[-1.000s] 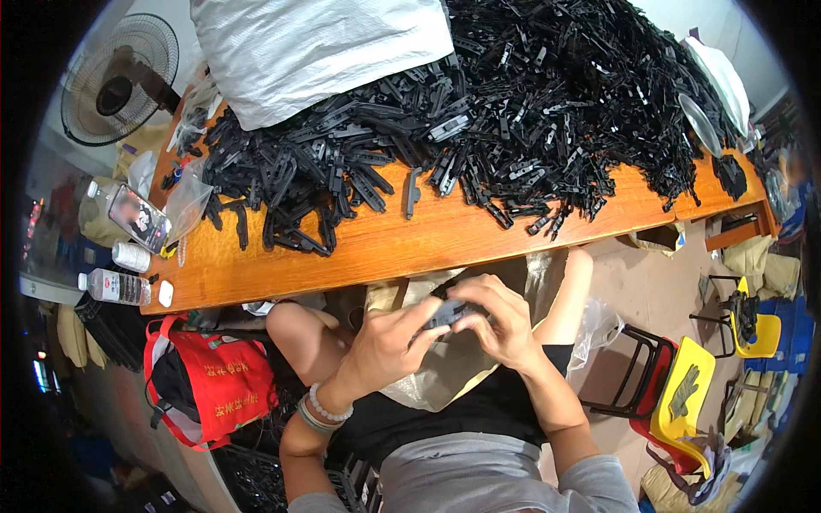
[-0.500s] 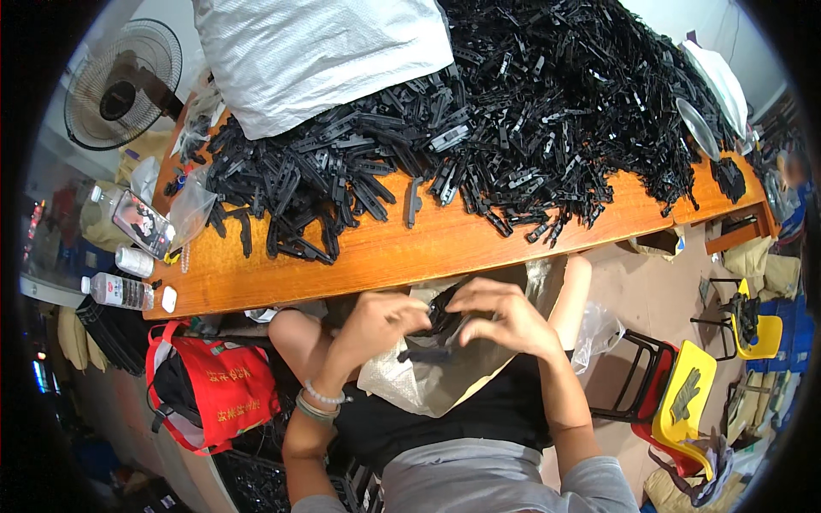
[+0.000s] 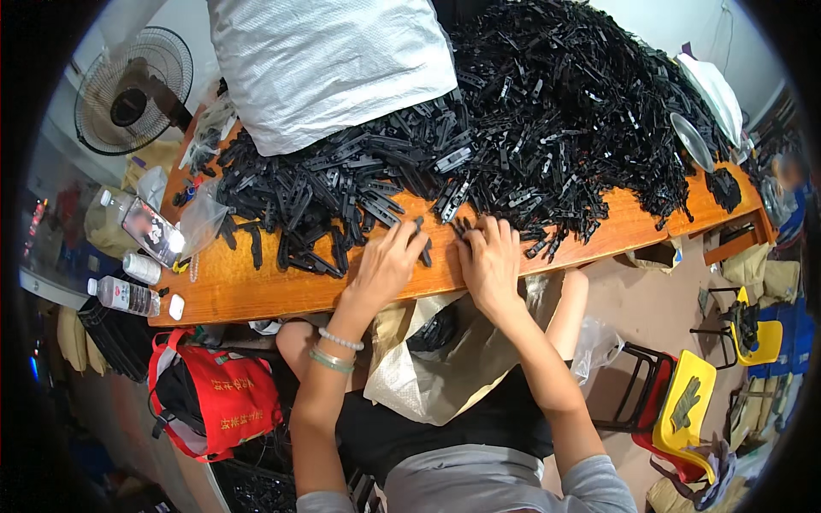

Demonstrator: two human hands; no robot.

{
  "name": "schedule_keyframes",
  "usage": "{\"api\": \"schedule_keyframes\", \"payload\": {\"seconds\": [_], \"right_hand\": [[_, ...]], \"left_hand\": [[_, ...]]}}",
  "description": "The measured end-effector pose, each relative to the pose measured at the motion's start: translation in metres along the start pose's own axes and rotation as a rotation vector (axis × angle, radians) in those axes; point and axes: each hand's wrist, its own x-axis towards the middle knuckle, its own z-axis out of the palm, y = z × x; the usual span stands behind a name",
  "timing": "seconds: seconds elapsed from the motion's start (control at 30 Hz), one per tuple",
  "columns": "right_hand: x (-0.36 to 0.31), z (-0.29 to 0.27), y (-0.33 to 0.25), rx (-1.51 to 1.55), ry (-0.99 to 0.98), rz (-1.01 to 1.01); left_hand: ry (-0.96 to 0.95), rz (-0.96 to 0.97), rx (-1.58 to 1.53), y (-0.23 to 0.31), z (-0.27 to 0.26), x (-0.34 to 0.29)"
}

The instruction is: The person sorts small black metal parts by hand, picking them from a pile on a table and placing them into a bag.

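Observation:
My left hand is over the table's near part, its fingers closed on a slim black plastic part lying just off the pile. To its right, my right hand has its fingers bent down and closed at the pile's edge, on another black plastic part that they partly cover. Beyond both hands spreads a big heap of black plastic parts. An open woven sack rests on my lap below the hands, with black pieces visible inside.
A white woven sack lies over the heap's left part. On the wooden table's left end are a bottle, a phone and a white roll. A red bag stands lower left, a yellow chair right.
Both hands have moved forward from above the lap sack to the tabletop. The dark part that was between them over the sack is gone from there. The view has shifted slightly.

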Motion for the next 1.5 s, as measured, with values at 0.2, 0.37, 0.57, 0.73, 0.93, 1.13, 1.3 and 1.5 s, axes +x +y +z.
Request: {"api": "schedule_keyframes", "payload": {"seconds": [0.2, 0.37, 0.57, 0.73, 0.93, 1.13, 1.3, 1.5], "right_hand": [[0.0, -0.005, -0.008, 0.102, 0.109, -0.108], [0.007, -0.01, -0.008, -0.003, -0.013, -0.093], [0.021, -0.007, 0.005, 0.146, -0.154, -0.016], [0.028, -0.01, 0.004, 0.44, -0.112, 0.063], [0.026, -0.008, -0.007, 0.826, 0.007, 0.275], [0.008, -0.041, -0.01, 1.532, -0.483, 0.34], [-0.012, -0.057, -0.015, 1.439, -0.476, 0.288], [-0.025, -0.057, -0.015, 1.257, -0.307, 0.2]], "left_hand": [[0.314, -0.124, -0.141, 0.003, -0.002, -0.021], [0.584, -0.601, -0.925, 0.01, 0.02, -0.027], [0.488, -0.921, -1.608, 0.025, 0.012, -0.03], [0.581, -0.922, -1.817, 0.007, 0.007, -0.036], [0.403, -0.933, -1.772, 0.009, 0.008, -0.035], [0.221, -0.836, -1.716, 0.039, -0.011, -0.022], [0.029, -0.8, -1.685, 0.052, -0.025, -0.022], [-0.025, -0.738, -1.406, 0.07, -0.034, -0.025]]}}
